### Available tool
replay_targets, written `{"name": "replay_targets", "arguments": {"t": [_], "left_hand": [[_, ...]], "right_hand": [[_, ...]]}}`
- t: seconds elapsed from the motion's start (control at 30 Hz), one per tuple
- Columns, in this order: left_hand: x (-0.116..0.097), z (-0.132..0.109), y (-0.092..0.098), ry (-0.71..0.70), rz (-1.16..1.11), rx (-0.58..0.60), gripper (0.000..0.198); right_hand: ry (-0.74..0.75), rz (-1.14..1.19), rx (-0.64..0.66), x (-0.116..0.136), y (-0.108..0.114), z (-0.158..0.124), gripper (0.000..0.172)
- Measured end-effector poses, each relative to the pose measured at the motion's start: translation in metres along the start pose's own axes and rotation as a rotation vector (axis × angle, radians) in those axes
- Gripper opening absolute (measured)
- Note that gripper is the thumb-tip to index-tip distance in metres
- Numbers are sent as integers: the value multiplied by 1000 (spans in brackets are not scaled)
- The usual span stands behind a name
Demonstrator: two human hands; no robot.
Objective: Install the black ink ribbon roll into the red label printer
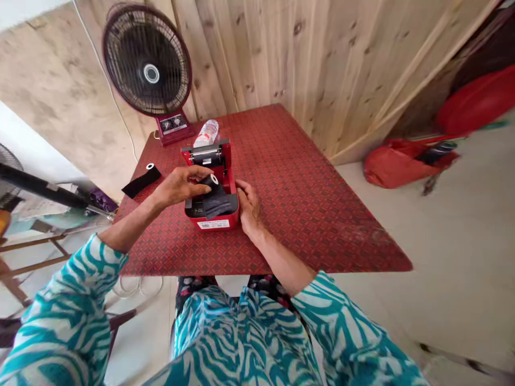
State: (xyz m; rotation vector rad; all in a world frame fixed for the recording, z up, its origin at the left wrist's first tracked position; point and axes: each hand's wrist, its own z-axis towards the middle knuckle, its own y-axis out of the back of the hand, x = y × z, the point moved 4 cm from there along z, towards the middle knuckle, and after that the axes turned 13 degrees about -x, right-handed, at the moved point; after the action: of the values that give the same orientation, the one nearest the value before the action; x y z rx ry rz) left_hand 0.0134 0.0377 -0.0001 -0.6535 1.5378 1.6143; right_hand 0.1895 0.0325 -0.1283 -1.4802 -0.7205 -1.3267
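Note:
A small red printer [225, 177] lies open on the red patterned table [306, 203], its lid tipped back. My left hand [181, 185] is closed on a black roll [212, 181] that sits in the printer's bay. A black strip from the roll lies over the front of the bay. My right hand [247, 206] rests against the printer's right side, fingers curled along its edge. A second black roll with a loose strip [141, 181] lies on the table to the left.
A table fan [148, 64] stands at the table's far left corner, with a plastic bottle [207, 133] lying behind the printer. A wooden wall runs behind. Red bags [402, 161] lie on the floor at right. A black pole [40, 187] juts in from the left.

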Motion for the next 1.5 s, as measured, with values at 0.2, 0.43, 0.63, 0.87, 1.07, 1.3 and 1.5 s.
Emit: {"name": "replay_targets", "arguments": {"t": [0.2, 0.43, 0.63, 0.87, 1.07, 1.3, 1.5], "left_hand": [[4, 10, -15, -124, 234, 24, 28], [2, 16, -14, -151, 248, 70, 31], [7, 24, -19, -169, 325, 79, 31], [14, 36, -35, -94, 386, 192, 28], [1, 25, -10, -135, 232, 84, 14], [27, -23, 44, -100, -113, -627, 39], [18, -54, 18, -146, 13, -360, 51]], "right_hand": [[3, 12, 7, -7, 0, 3, 34], [14, -14, 24, -8, 0, 5, 32], [19, 5, 28, -9, 0, 6, 32], [8, 26, 29, -10, 0, 5, 32], [-1, 22, 25, -8, 1, 5, 31], [-49, 61, 3, -13, 1, 7, 35], [90, 20, -9, 21, 10, 6, 40]]}}
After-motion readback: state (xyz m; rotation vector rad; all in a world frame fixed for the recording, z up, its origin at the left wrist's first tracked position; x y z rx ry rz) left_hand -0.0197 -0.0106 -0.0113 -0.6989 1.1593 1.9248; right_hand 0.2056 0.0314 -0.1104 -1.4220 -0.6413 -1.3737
